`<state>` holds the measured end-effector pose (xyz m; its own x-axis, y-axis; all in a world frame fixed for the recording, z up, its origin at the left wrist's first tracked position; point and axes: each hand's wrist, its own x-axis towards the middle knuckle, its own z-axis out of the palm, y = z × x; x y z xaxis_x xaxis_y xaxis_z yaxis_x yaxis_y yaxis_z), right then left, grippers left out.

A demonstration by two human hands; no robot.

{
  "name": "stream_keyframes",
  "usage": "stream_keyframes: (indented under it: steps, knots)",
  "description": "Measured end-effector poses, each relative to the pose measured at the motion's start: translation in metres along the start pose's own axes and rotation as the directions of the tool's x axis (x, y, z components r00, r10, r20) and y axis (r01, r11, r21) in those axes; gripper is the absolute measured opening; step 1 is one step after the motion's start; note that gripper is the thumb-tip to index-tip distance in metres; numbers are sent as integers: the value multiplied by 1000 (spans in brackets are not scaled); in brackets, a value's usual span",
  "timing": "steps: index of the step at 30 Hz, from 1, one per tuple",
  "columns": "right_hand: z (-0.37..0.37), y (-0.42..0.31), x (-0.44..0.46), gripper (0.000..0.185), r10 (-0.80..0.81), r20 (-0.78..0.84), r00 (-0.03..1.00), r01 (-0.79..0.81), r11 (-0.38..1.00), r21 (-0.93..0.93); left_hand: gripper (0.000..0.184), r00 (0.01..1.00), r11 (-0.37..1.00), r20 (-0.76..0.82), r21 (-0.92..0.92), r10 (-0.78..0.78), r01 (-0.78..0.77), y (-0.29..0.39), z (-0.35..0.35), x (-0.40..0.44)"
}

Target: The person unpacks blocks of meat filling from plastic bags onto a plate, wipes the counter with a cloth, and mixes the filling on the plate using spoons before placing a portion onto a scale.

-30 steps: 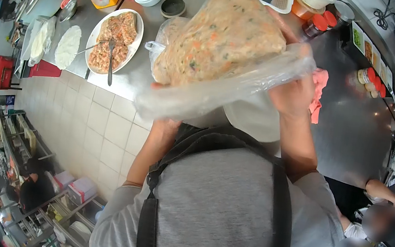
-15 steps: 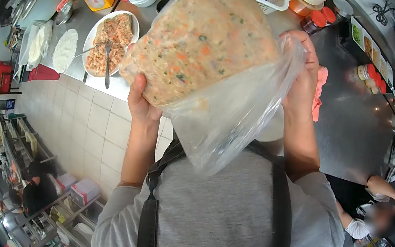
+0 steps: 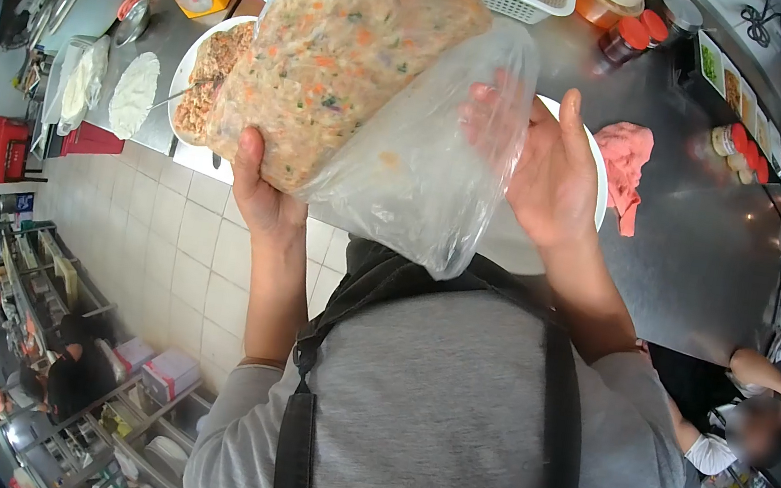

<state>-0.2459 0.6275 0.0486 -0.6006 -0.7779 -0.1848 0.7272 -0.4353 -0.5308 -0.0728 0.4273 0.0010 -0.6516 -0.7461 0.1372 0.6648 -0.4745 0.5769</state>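
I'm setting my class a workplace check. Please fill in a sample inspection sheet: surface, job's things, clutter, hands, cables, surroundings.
Surface: metal table, shiny, bare in parts at right.
Job's things: clear bag of speckled mix, held up, partly hiding a plate of minced food.
Clutter: pink cloth, white basket and red-lidded jars on the table.
Hands: left hand grips the bag's lower edge; right hand is open, some fingers behind the loose plastic; contact unclear.
Cables: black cable tangled at upper right.
Surroundings: tiled floor; another person's arm at right.
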Motion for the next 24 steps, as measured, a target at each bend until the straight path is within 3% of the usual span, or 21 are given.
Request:
stream_keyframes:
  steps: [2,4,7,8,10,13,15,17,19,20,22,24]
  knots:
    - [-15,-4,9,45,44,79,996,-45,999,13,58,1000,1000,11,14,1,-1,1,-1,-1]
    - [-42,-4,23,34,107,397,911,-168,978,122,58,1000,1000,19,27,1,-2,0,-2,-3]
    - [-42,3,19,26,-23,287,958,-44,974,224,57,999,1000,-35,19,-6,6,-3,-4,-5]
    - [-37,3,16,26,-23,287,958,-43,974,223,57,999,999,-29,21,-35,36,-4,-5,-7]
    - [-26,2,11,21,-77,126,989,57,986,159,57,998,998,-24,22,-65,65,-6,-8,-8]
    - [-32,8,10,20,-115,126,985,96,984,147,58,998,997,-48,71,-35,39,-7,-5,-8]
    - [-30,4,9,19,-82,99,992,66,986,152,78,998,972,-59,236,6,8,-4,6,-11]
    - [-35,0,9,19,-48,72,996,36,987,157,80,999,956,-41,292,27,-14,2,8,-11]
    - [-47,-6,13,23,-64,-128,990,63,998,-9,82,999,938,-19,346,45,-36,7,6,-11]
    - [-53,-8,15,23,-64,-130,989,64,998,-8,81,999,927,22,373,38,-43,10,4,-11]
    - [-66,-12,18,25,2,81,997,6,994,-105,81,998,915,60,400,25,-47,14,-1,-12]
    - [-72,-22,24,23,45,76,996,-38,996,-83,79,986,855,161,515,-36,-53,17,-6,-10]
